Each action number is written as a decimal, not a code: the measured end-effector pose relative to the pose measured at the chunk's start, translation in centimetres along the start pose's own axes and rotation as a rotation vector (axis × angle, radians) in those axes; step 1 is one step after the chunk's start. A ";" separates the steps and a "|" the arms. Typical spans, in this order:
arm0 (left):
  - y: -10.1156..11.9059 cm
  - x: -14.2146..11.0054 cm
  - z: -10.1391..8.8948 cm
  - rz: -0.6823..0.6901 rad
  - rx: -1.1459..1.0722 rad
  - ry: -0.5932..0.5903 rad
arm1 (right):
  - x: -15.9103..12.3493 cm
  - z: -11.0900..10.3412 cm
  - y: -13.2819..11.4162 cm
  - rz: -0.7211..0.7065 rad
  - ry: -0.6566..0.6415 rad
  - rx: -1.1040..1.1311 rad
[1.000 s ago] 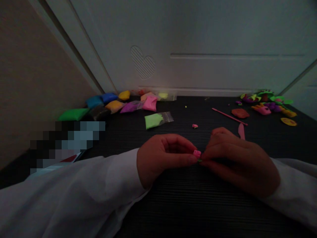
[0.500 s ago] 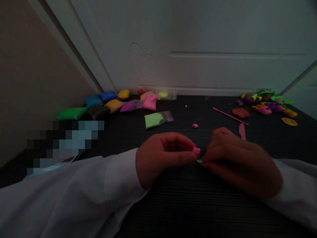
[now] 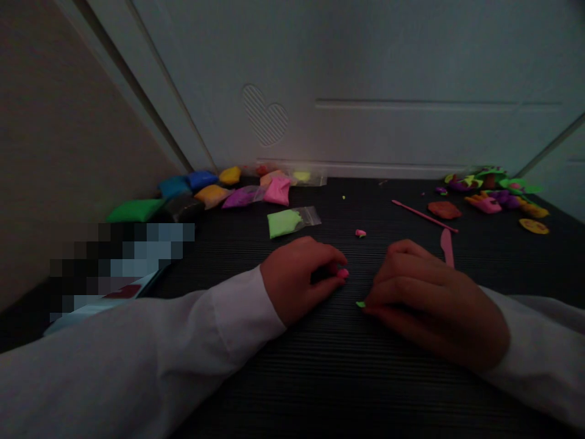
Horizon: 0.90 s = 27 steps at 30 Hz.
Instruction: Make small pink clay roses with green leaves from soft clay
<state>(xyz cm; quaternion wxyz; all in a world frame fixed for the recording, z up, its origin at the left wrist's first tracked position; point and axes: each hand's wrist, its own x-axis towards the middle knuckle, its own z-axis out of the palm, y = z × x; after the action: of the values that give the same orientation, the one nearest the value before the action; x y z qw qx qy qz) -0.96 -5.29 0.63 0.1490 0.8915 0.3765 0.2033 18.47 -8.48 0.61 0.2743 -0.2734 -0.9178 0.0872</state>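
Between the thumb and fingertips of my left hand is a small piece of pink clay, partly hidden by the fingers. My right hand pinches a small, pointed piece of green clay, whose tip sticks out to the left. The two hands are apart, low over the dark table. Beyond them, a small pink clay bud with a bit of green under it lies on the tabletop.
An opened bag of light green clay lies behind my left hand, with several coloured clay packets farther back. To the right are a pink clay knife, a thin pink stick, a reddish clay lump and finished clay figures.
My left hand has drawn away to the left with the pink clay, turning it over. My right hand has shifted slightly left and down, still pinching the green piece.
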 end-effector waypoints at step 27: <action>2.8 -1.8 -0.5 -0.336 -0.762 -0.240 | -0.8 -1.1 -1.7 -0.190 0.061 -0.251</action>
<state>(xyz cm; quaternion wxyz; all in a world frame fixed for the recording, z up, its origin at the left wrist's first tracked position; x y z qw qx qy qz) -0.65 -8.47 1.77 0.5413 0.7162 0.3946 0.1956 18.85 -10.34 1.75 0.2727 -0.2201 -0.9345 -0.0629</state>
